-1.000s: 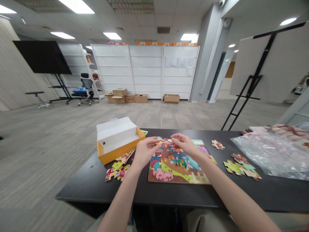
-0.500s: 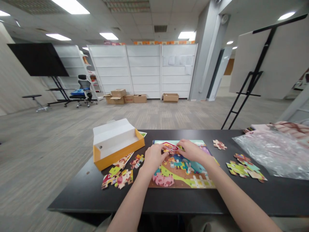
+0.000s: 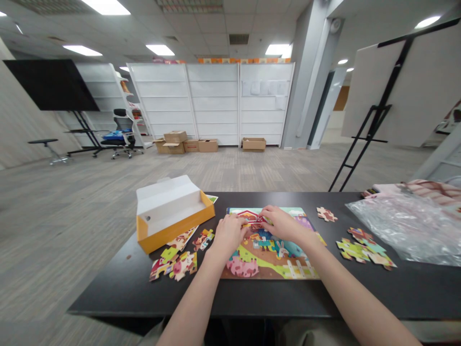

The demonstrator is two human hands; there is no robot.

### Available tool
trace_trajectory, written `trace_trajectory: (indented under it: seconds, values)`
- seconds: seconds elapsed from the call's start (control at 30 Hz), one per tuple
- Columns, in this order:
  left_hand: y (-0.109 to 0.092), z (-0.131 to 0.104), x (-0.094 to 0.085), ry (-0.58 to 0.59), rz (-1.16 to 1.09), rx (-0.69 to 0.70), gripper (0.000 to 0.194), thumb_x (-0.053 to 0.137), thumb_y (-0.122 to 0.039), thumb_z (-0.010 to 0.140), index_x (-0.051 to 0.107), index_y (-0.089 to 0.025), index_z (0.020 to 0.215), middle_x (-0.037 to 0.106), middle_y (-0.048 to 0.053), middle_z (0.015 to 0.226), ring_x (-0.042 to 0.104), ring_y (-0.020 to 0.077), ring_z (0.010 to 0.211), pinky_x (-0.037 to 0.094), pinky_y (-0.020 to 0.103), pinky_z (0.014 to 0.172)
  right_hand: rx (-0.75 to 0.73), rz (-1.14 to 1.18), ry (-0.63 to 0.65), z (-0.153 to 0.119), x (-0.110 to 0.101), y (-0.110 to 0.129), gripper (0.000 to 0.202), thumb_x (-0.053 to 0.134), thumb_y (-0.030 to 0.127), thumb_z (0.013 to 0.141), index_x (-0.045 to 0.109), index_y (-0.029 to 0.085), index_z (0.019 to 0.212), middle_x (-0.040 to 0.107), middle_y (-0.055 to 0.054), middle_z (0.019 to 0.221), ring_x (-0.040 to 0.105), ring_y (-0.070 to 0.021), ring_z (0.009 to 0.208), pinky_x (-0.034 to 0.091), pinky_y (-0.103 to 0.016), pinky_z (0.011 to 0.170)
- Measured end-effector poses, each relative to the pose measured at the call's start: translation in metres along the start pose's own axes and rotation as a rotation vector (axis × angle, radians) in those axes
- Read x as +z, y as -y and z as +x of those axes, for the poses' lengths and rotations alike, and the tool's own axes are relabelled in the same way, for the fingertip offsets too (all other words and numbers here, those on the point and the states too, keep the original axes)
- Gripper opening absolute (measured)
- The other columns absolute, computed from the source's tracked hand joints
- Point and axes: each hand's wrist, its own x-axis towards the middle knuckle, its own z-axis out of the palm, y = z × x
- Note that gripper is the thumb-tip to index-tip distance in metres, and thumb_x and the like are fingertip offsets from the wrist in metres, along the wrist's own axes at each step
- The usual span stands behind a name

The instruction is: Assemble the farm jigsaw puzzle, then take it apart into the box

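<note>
A colourful farm-scene jigsaw puzzle (image 3: 266,262) lies flat on the black table in front of me. At its upper part, a jigsaw puzzle piece with a red barn (image 3: 252,217) sits between my two hands. My left hand (image 3: 230,234) comes from the left with its fingers closed and bent at the piece's left edge, fingertips partly hidden. From the other side, my right hand (image 3: 279,222) has thumb and fingers closed at the piece's right edge. Whether the piece is seated or slightly raised, I cannot tell.
Loose puzzle pieces (image 3: 184,265) lie left of the puzzle, below an open yellow box (image 3: 176,226). More pieces (image 3: 363,250) and a single brown-and-cream piece (image 3: 326,214) are on the right. A clear plastic bag (image 3: 410,228) covers the table's right side.
Both hands stay at the barn piece; my right hand has shifted slightly left over it. The whole view has moved a little.
</note>
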Motion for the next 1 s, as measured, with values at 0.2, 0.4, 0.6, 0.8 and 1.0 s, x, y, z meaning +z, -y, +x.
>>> trace_trajectory:
  seconds: [0.2, 0.4, 0.6, 0.8, 1.0]
  values:
    - [0.004, 0.000, 0.001, 0.010, -0.014, 0.033, 0.023, 0.056, -0.024, 0.094, 0.073, -0.024, 0.110, 0.071, 0.008, 0.115, 0.063, 0.0253, 0.105, 0.049, 0.037, 0.093, -0.085, 0.064, 0.013, 0.001, 0.007, 0.007, 0.025, 0.058, 0.028, 0.096, 0.070, 0.018, 0.116, 0.068, -0.012, 0.110, 0.061, -0.0242, 0.103, 0.045, -0.035, 0.093]
    - [0.004, -0.001, 0.002, 0.011, -0.019, 0.031, 0.021, 0.054, -0.023, 0.094, 0.070, -0.020, 0.108, 0.071, 0.010, 0.115, 0.062, 0.0261, 0.109, 0.049, 0.038, 0.095, -0.074, 0.083, -0.003, 0.001, 0.008, 0.011, 0.025, 0.062, 0.023, 0.092, 0.071, 0.016, 0.114, 0.069, -0.014, 0.117, 0.061, -0.0269, 0.110, 0.046, -0.039, 0.097]
    - [0.003, -0.001, 0.000, 0.019, -0.045, 0.062, 0.023, 0.053, -0.020, 0.094, 0.067, -0.020, 0.112, 0.071, 0.010, 0.114, 0.062, 0.0257, 0.111, 0.049, 0.038, 0.095, -0.075, 0.120, -0.004, 0.003, 0.012, 0.009, 0.031, 0.062, 0.021, 0.090, 0.069, 0.017, 0.121, 0.071, -0.013, 0.117, 0.063, -0.0269, 0.111, 0.046, -0.039, 0.098]
    - [0.003, 0.000, 0.006, 0.006, -0.022, 0.058, 0.025, 0.049, -0.020, 0.096, 0.065, -0.020, 0.115, 0.068, 0.011, 0.122, 0.060, 0.0272, 0.113, 0.049, 0.040, 0.094, -0.066, 0.099, -0.010, 0.004, 0.012, 0.010, 0.028, 0.058, 0.020, 0.091, 0.071, 0.016, 0.116, 0.071, -0.014, 0.118, 0.062, -0.0275, 0.112, 0.045, -0.040, 0.100]
    - [0.003, 0.000, 0.009, 0.004, -0.044, 0.082, 0.029, 0.047, -0.017, 0.096, 0.065, -0.021, 0.118, 0.068, 0.011, 0.123, 0.060, 0.0271, 0.115, 0.048, 0.040, 0.096, -0.066, 0.097, -0.023, 0.004, 0.015, 0.009, 0.025, 0.058, 0.021, 0.092, 0.072, 0.017, 0.113, 0.071, -0.013, 0.116, 0.062, -0.0261, 0.110, 0.046, -0.039, 0.100]
